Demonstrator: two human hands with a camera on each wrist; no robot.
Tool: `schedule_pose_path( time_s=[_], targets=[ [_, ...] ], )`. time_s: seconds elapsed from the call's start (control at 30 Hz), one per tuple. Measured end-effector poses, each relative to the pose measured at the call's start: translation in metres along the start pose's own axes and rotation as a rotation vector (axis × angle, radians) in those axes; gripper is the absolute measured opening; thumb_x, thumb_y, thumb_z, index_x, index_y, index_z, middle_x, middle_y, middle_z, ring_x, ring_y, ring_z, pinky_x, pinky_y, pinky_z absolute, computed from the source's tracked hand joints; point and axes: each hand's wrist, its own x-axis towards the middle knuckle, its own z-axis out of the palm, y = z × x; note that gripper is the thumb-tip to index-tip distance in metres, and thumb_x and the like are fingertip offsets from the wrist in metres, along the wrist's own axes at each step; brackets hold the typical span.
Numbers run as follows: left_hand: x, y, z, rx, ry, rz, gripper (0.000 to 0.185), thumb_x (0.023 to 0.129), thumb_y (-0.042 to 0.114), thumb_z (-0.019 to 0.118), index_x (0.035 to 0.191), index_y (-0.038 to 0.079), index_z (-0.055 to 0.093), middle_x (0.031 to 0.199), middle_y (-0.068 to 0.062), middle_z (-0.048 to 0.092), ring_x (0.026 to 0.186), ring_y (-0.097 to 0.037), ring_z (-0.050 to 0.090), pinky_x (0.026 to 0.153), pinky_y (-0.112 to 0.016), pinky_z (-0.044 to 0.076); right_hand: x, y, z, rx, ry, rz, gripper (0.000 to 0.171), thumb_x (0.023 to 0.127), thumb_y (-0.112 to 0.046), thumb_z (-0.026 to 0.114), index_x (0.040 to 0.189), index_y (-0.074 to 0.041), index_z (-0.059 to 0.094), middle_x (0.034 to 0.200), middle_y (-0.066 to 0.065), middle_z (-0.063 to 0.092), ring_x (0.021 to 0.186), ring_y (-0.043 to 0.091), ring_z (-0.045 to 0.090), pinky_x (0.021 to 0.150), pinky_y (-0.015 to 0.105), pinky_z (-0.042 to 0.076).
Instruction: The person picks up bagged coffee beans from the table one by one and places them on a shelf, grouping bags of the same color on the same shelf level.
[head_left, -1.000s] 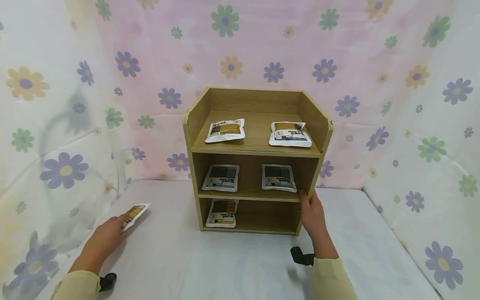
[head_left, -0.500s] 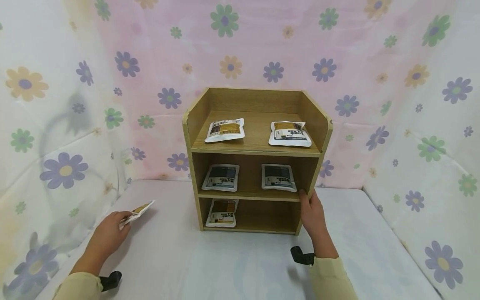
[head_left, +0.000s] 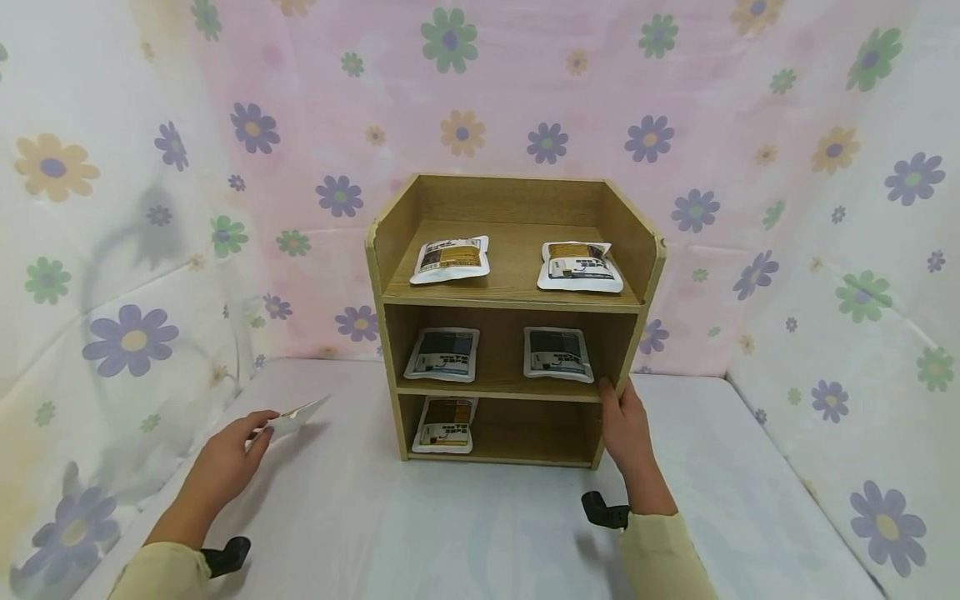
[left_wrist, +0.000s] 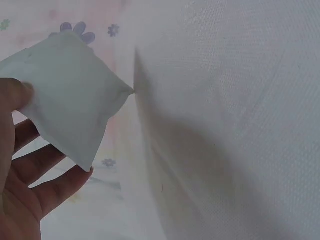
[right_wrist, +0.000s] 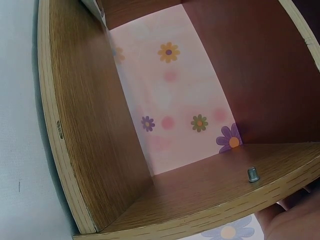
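My left hand (head_left: 225,462) pinches a flat white food pouch (head_left: 297,417) by one edge, above the table at left. The left wrist view shows the plain back of this pouch (left_wrist: 75,95), thumb on its face and fingers underneath. My right hand (head_left: 626,429) grips the right side panel of a small wooden shelf (head_left: 510,307) near its lower tier. In the right wrist view, part of that hand (right_wrist: 295,222) shows outside the panel, its fingertips mostly hidden. One printed pouch (head_left: 444,427) lies at the left of the bottom tier.
On the top tier lie a left pouch (head_left: 450,260) and a right pouch (head_left: 580,268). Two darker pouches, one at left (head_left: 442,355) and one at right (head_left: 557,354), rest on the middle tier. A metal peg (right_wrist: 253,175) juts from the side panel. Flowered cloth (head_left: 495,83) hangs behind the white table (head_left: 450,533).
My left hand has moved slightly right and away from me, turning the pouch so its printed face tips out of sight. The right hand has stayed on the shelf.
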Motion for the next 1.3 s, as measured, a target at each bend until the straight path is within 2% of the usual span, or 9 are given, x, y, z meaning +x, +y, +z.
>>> schedule_pose_path(
  time_s=[0.13, 0.43, 0.67, 1.1, 1.3],
  targets=[
    [0.001, 0.002, -0.001, 0.005, -0.032, 0.005, 0.034, 0.095, 0.011, 0.053, 0.129, 0.004, 0.054, 0.116, -0.028, 0.063, 0.099, -0.045, 0.062, 0.072, -0.054, 0.052, 0.001, 0.001, 0.000, -0.002, 0.000, 0.002, 0.065, 0.100, -0.057, 0.025, 0.155, -0.024, 0.019, 0.156, 0.013, 0.033, 0.137, 0.042, 0.040, 0.105, 0.066, 0.037],
    [0.003, 0.017, -0.006, 0.031, -0.020, -0.008, 0.033, 0.095, 0.016, 0.057, 0.126, 0.002, 0.057, 0.112, -0.025, 0.067, 0.097, -0.042, 0.065, 0.072, -0.052, 0.054, 0.001, -0.001, 0.000, -0.015, 0.005, 0.011, 0.064, 0.101, -0.057, 0.024, 0.156, -0.024, 0.018, 0.156, 0.014, 0.032, 0.136, 0.043, 0.041, 0.104, 0.065, 0.038],
    [0.002, 0.035, -0.012, 0.056, 0.020, 0.072, 0.031, 0.094, 0.015, 0.060, 0.121, 0.000, 0.062, 0.105, -0.021, 0.070, 0.088, -0.036, 0.068, 0.066, -0.047, 0.055, 0.001, 0.000, 0.000, -0.013, 0.005, 0.011, 0.065, 0.101, -0.057, 0.025, 0.155, -0.023, 0.018, 0.156, 0.013, 0.033, 0.136, 0.043, 0.041, 0.104, 0.066, 0.038],
    [0.000, 0.075, -0.026, 0.101, -0.041, 0.140, 0.029, 0.092, 0.016, 0.062, 0.119, 0.005, 0.065, 0.099, -0.010, 0.073, 0.077, -0.022, 0.068, 0.060, -0.038, 0.052, 0.001, 0.001, 0.000, -0.002, 0.002, -0.002, 0.065, 0.100, -0.058, 0.025, 0.156, -0.024, 0.018, 0.157, 0.013, 0.032, 0.136, 0.043, 0.040, 0.103, 0.066, 0.037],
    [-0.003, 0.092, -0.033, 0.099, -0.089, 0.161, 0.027, 0.092, 0.017, 0.063, 0.116, 0.007, 0.067, 0.092, -0.004, 0.073, 0.077, -0.019, 0.067, 0.061, -0.038, 0.052, 0.001, 0.000, 0.000, -0.007, 0.001, -0.003, 0.065, 0.100, -0.058, 0.024, 0.156, -0.023, 0.018, 0.156, 0.014, 0.033, 0.135, 0.044, 0.042, 0.102, 0.065, 0.040]
  ],
)
